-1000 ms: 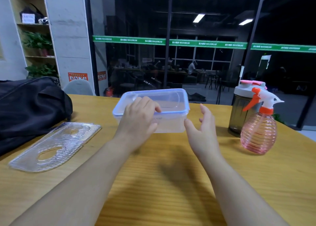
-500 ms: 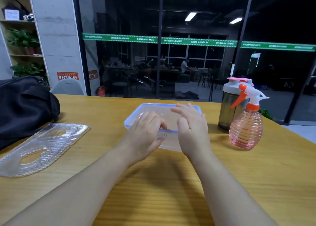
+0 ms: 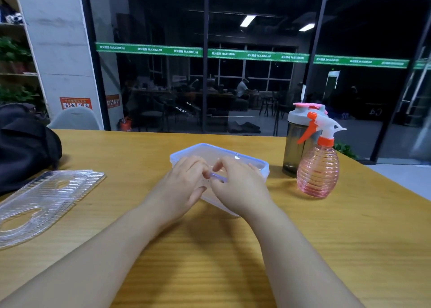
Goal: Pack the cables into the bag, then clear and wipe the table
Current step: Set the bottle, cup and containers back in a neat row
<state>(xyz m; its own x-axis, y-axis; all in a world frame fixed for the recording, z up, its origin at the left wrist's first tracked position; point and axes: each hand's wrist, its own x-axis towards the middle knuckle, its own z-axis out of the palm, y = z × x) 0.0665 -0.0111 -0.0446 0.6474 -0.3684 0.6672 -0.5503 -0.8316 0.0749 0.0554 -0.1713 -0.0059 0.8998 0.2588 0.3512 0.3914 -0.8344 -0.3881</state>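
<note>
A clear plastic box with a blue-rimmed lid point(image 3: 235, 156) lies in the middle of the wooden table point(image 3: 233, 249). My left hand point(image 3: 182, 186) and my right hand point(image 3: 238, 186) both rest on its near edge, fingers curled over the blue rim. The black bag point(image 3: 25, 144) sits at the table's left edge. No cables are visible.
A clear ribbed plastic tray point(image 3: 44, 200) lies flat at the near left, beside the bag. A pink spray bottle point(image 3: 318, 168) stands at the right, with a grey shaker bottle point(image 3: 295, 142) just behind it. A glass wall runs behind the table.
The box went from upright to lying lower and flatter on the table. My right hand came in from beside it and now grips the near rim next to my left hand.
</note>
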